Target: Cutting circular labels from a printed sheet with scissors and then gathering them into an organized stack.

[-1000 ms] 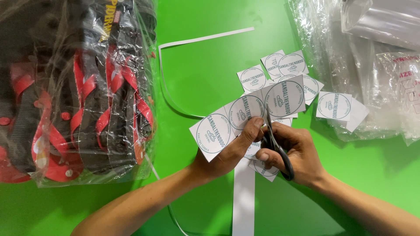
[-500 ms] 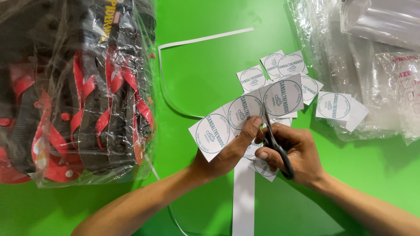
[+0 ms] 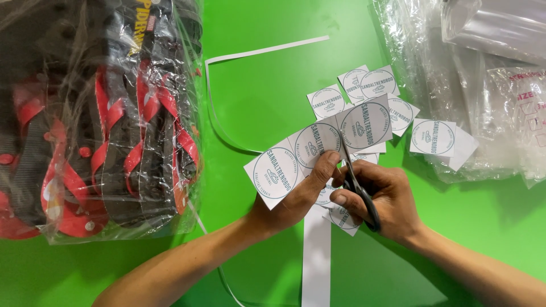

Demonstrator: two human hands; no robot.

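Observation:
My left hand (image 3: 296, 196) pinches a white paper strip (image 3: 315, 145) printed with three round teal labels, held just above the green table (image 3: 261, 85). In my right hand (image 3: 382, 200) is a pair of black-handled scissors (image 3: 355, 179). Its blades sit closed in the strip, between the middle label and the right one. Cut square labels (image 3: 364, 85) lie scattered behind the strip, and more lie under my hands.
A clear plastic bag of black and red sandals (image 3: 96, 119) fills the left side. Clear plastic bags (image 3: 478, 74) are piled at the right. Thin white paper offcuts (image 3: 227, 57) curl across the table, and a wider white strip (image 3: 317, 261) lies between my forearms.
The scissors blades have closed further into the strip between the middle and right labels. Both hands stay in nearly the same place.

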